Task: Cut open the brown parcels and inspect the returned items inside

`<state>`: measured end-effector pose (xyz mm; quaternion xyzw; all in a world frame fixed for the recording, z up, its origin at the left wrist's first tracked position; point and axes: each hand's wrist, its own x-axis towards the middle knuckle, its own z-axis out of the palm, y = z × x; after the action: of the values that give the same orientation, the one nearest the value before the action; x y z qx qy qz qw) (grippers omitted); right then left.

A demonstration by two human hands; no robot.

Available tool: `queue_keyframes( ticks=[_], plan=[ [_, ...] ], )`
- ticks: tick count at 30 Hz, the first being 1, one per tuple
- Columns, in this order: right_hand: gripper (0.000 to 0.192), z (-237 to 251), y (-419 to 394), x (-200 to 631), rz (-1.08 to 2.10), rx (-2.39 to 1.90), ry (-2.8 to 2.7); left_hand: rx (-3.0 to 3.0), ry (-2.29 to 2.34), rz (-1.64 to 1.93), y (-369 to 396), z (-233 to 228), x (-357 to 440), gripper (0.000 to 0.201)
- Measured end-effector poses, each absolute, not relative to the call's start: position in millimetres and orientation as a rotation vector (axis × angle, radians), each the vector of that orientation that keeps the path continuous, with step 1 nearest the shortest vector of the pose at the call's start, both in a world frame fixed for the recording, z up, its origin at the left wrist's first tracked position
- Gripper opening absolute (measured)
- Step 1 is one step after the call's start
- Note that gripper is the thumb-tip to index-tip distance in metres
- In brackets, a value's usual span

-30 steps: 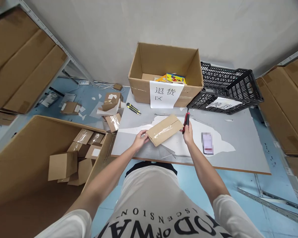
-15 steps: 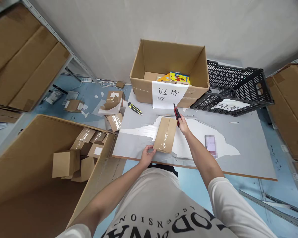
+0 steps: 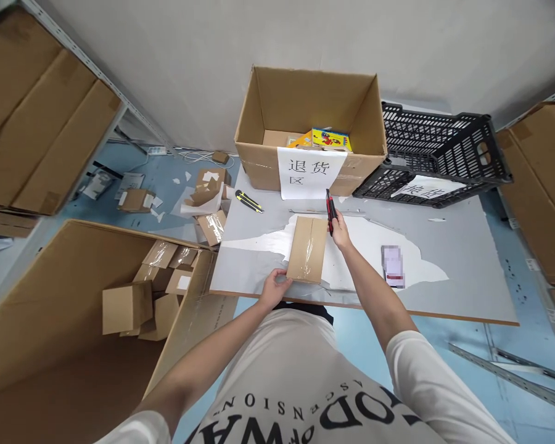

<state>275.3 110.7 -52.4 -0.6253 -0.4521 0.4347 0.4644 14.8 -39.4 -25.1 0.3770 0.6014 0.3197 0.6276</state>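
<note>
One taped carton (image 3: 306, 250) over table (image 3: 467, 259), between left hand (image 3: 272, 290) and right hand (image 3: 341, 233). Two cutters: red-black cutter (image 3: 330, 208) held, yellow-black cutter (image 3: 248, 201) left. One phone (image 3: 393, 267), right. Behind: one open box (image 3: 259, 166), one black crate (image 3: 414, 131). Left fingers touch carton's near-left corner, cannot tell if pinching; right fingers wrap red-black cutter.

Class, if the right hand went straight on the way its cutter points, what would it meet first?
Most likely the white sign on the front of the large open box: the cutter in the right hand points towards it, though depth between them is unclear.
</note>
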Motion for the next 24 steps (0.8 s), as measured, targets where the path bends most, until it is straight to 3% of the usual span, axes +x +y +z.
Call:
queue_keyframes(
  ticks=[6,9,15,24],
  plan=[
    [0.046,-32,48,275,0.984,-1.547,-0.905,1.037,1.433,0.548,-9,-27,-5,0.043],
    [0.039,-21,-8,265,1.044,-1.526,-0.641,1.116,1.406,0.562,31,-27,-8,0.039],
    [0.029,-5,-100,216,1.205,-1.363,-0.119,1.212,1.228,0.597,130,-17,28,0.055],
    [0.028,10,-109,169,1.181,-1.319,0.115,1.435,1.196,0.451,179,-33,65,0.049]
  ],
)
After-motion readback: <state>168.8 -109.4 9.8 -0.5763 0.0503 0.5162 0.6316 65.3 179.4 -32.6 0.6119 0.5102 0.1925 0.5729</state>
